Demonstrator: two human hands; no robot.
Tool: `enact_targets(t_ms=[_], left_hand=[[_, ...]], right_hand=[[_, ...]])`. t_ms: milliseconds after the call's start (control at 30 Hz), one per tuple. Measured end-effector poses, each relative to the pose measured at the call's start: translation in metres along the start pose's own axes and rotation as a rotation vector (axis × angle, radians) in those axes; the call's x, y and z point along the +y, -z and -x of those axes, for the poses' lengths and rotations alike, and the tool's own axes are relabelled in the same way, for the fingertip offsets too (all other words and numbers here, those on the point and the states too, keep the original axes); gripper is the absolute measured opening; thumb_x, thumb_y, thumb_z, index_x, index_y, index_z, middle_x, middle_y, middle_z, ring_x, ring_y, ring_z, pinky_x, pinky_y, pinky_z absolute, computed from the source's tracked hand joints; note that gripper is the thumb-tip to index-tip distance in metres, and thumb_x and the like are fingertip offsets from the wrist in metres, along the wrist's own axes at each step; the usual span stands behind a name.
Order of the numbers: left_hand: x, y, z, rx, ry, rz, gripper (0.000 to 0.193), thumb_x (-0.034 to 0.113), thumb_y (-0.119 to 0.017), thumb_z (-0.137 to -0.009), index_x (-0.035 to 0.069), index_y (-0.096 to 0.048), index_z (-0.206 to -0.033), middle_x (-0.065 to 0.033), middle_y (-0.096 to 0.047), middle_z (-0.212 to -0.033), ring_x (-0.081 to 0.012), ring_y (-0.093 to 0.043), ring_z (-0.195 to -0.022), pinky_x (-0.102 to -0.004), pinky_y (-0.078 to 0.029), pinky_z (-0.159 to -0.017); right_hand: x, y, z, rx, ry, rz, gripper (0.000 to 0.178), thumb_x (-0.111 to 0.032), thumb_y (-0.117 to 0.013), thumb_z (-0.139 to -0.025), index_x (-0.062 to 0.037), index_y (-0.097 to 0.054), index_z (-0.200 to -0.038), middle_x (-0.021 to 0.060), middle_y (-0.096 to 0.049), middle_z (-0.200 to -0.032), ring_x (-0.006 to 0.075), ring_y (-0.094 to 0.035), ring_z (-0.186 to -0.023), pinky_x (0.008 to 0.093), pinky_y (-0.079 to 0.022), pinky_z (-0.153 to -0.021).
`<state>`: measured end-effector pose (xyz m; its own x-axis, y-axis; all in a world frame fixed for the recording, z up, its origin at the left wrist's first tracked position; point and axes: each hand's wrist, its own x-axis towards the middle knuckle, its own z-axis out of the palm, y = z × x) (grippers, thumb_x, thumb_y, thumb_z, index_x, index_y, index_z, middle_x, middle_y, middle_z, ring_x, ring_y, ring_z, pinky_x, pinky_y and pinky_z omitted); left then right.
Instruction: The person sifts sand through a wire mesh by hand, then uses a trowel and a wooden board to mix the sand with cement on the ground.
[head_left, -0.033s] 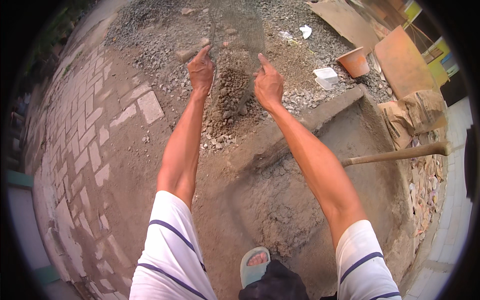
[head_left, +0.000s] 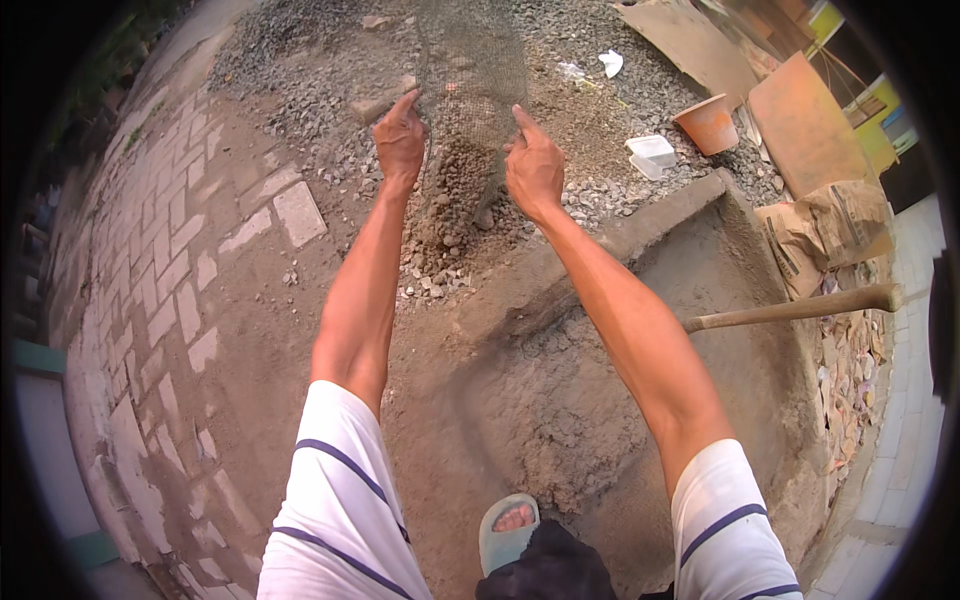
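Note:
Arms stretched forward, I hold a sheet of wire mesh (head_left: 470, 60) by its two side edges. My left hand (head_left: 400, 146) is closed on the left edge, index finger pointing along it. On the opposite edge, my right hand (head_left: 536, 168) is closed too, its index finger also extended. Between my wrists, coarse pebbles (head_left: 455, 185) lie on the near part of the mesh and in a small heap below it. The mesh is see-through and a little blurred, and its far end runs out of view at the top.
Right of my feet is a low-walled mixing trough (head_left: 690, 205) holding wet mortar (head_left: 570, 420); a wooden handle (head_left: 800, 308) crosses its right wall. Beyond lie gravel (head_left: 300, 50), an orange bucket (head_left: 708, 126), a white foam box (head_left: 652, 155) and a paper sack (head_left: 830, 230). Paving bricks (head_left: 180, 235) cover the left.
Both hands and the mesh have shifted very slightly to the left. The pebbles on the mesh look a little rearranged. My grip is unchanged.

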<state>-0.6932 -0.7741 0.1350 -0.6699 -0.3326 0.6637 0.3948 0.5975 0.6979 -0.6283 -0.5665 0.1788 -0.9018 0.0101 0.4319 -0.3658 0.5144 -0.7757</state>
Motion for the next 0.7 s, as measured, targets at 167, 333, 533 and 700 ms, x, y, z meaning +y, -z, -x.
enact_targets(t_ms=[167, 333, 533, 700], left_hand=[[0.033, 0.007, 0.012, 0.025, 0.1, 0.169, 0.028, 0.012, -0.05, -0.1, 0.008, -0.063, -0.125, -0.0072, -0.07, -0.08, -0.0137, -0.069, -0.068, -0.0277, -0.057, -0.06], [0.026, 0.023, 0.015, 0.231, -0.008, 0.2, 0.026, 0.011, -0.054, -0.097, 0.013, -0.067, -0.12, -0.0087, -0.072, -0.079, -0.014, -0.069, -0.066, -0.0299, -0.055, -0.057], [0.024, 0.039, 0.032, 0.173, -0.025, 0.063, 0.026, 0.011, -0.055, -0.097, 0.015, -0.067, -0.12, -0.0091, -0.074, -0.084, -0.0135, -0.069, -0.065, -0.0299, -0.055, -0.056], [0.059, 0.046, 0.013, 0.125, -0.006, 0.042, 0.025, 0.014, -0.054, -0.098, 0.015, -0.067, -0.119, -0.0102, -0.074, -0.085, -0.0141, -0.071, -0.067, -0.0302, -0.055, -0.056]], right_hand=[[0.011, 0.006, 0.007, 0.018, 0.129, 0.053, 0.047, -0.004, -0.05, -0.093, -0.0138, -0.052, -0.139, 0.0175, -0.065, -0.09, 0.0305, -0.063, -0.079, 0.0448, -0.052, -0.075], [0.018, 0.019, 0.007, 0.088, 0.38, 0.093, 0.053, -0.002, -0.05, -0.093, -0.0256, -0.05, -0.14, 0.0141, -0.067, -0.097, 0.0295, -0.065, -0.083, 0.0438, -0.053, -0.076], [0.023, 0.028, 0.019, 0.1, 0.408, 0.073, 0.054, -0.003, -0.05, -0.094, -0.0289, -0.048, -0.141, 0.0114, -0.068, -0.102, 0.0254, -0.068, -0.087, 0.0396, -0.057, -0.075], [0.028, 0.039, 0.003, 0.059, 0.179, -0.065, 0.048, -0.014, -0.045, -0.1, -0.0298, -0.042, -0.145, 0.0113, -0.068, -0.1, 0.0229, -0.069, -0.087, 0.0369, -0.057, -0.071]])
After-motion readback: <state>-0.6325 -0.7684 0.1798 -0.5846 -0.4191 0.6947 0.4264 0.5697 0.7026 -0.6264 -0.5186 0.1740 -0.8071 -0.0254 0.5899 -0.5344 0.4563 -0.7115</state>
